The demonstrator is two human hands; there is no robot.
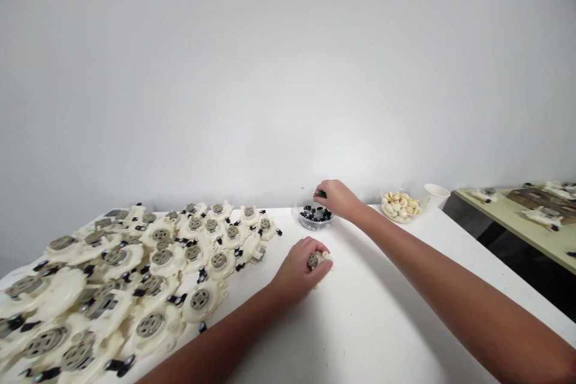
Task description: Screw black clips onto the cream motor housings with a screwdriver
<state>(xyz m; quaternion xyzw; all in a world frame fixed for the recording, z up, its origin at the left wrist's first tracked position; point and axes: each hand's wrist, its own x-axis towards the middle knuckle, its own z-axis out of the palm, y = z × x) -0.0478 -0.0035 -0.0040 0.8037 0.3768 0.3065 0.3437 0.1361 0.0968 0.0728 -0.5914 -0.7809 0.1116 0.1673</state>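
Note:
My left hand (301, 267) is closed round a small cream-coloured part (324, 257) with a grey disc, low over the white table. Above a clear round bowl (316, 224), my right hand (336, 198) pinches a thin tool with a dark green end (320, 194); its tip is too small to make out. Small black pieces (314, 213) lie in that bowl. A second clear bowl of cream caps (400, 206) stands to the right, beside a white paper cup (434, 195).
Many cream assemblies with grey discs and black fittings (162, 257) are piled over the left of the white table (360, 336). At the right stands a pale green table (508, 211) bearing similar parts and a brown board. A plain wall rises behind.

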